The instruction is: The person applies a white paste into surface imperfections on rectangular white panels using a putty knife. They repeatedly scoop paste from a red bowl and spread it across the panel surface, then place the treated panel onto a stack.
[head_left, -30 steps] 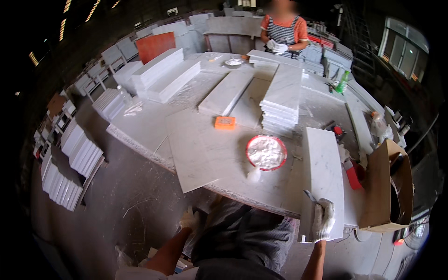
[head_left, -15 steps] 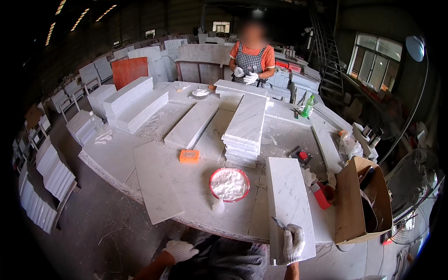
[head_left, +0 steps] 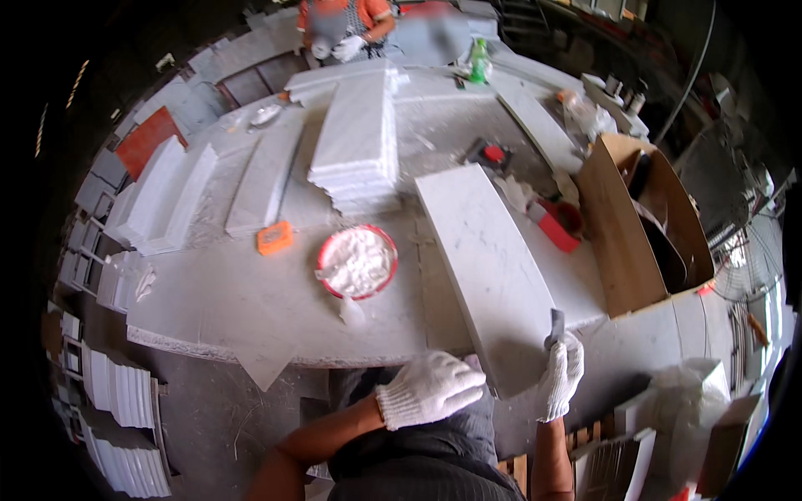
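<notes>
My right hand [head_left: 562, 380], in a white knit glove, grips a small metal scraper [head_left: 556, 320], its flat blade pointing up beside the slab's near right corner. In front of me a long white marble slab [head_left: 484, 259] lies lengthwise, its near end reaching past the table edge. My left hand [head_left: 430, 390], gloved likewise, is held before my lap just left of that end, fingers stretched out and nothing in them. A red-rimmed bowl [head_left: 357, 298] of white paste stands left of the slab, with a white lump [head_left: 352, 312] against its near rim.
Stacked marble slabs [head_left: 355, 125] stand mid-table. An orange box [head_left: 274, 238] lies left of the bowl. On the right are a red tape roll [head_left: 558, 224] and an open cardboard box [head_left: 606, 225]. A green bottle [head_left: 479, 62] stands at the back, near a co-worker [head_left: 347, 29] in white gloves.
My view has tilted down and turned right. My left hand has come up from my lap towards the slab's near end. The right hand has moved to the slab's right edge, still holding the scraper.
</notes>
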Demonstrator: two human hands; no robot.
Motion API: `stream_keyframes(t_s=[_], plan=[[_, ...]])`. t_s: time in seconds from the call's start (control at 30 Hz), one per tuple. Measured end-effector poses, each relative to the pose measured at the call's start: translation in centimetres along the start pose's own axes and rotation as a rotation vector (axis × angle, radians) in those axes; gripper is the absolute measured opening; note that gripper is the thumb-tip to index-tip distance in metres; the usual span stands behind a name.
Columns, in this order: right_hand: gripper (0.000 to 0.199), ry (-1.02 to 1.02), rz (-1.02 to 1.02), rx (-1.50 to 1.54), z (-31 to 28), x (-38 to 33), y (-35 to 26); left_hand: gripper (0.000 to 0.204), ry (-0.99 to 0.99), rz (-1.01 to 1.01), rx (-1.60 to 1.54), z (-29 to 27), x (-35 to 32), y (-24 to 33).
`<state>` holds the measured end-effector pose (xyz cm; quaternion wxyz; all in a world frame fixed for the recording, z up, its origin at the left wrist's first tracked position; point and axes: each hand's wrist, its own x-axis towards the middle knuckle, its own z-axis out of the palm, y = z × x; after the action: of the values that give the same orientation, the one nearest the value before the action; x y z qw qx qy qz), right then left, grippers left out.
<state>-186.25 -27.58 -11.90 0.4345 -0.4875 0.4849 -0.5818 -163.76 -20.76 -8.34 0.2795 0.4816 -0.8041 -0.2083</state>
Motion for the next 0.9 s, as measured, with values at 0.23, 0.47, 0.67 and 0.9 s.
stream_keyframes(t_s=[0.23, 0.47, 0.67, 0.9], plan=[[0.023, 0.103, 0.002, -0.096, -5.7, 0.9, 0.4, 0.047, -0.227, 0.156, 0.295, 3.9, 6.6, 0.9], [0.020, 0.066, -0.078, -0.231, -5.9, 3.3, 1.9, 0.067, -0.111, 0.311, 0.368, 5.9, 12.8, -7.3], [0.019, 0.257, -0.150, -0.254, -3.5, 4.7, 4.0, 0.073, -0.151, -0.207, 0.760, -2.5, 20.5, -19.3], [0.019, 0.300, -0.072, -0.261, -2.4, 4.2, 4.1, 0.078, -0.041, -0.434, 0.742, -5.2, 24.7, -24.4]])
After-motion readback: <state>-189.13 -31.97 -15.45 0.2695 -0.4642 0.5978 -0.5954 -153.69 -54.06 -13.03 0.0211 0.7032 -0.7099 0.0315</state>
